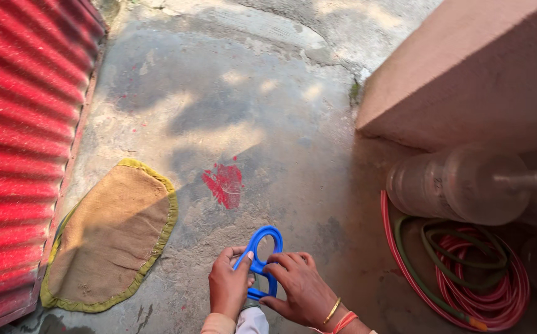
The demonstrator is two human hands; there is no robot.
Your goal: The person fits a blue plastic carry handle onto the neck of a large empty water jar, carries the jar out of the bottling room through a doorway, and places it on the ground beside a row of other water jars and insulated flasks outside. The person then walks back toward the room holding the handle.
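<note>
Hands at the bottom centre of the frame: the left hand (229,286) and right hand (302,289) both grip a blue plastic loop handle (261,260), held above the concrete floor (268,111). A burlap mat (110,238) lies lower left, coiled hoses (466,272) lower right.

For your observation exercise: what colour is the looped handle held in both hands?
Bright blue; the handle shows best in the head view.

No pkgs, labels, signs or screens visible here (just bare outdoor concrete etc.).
</note>
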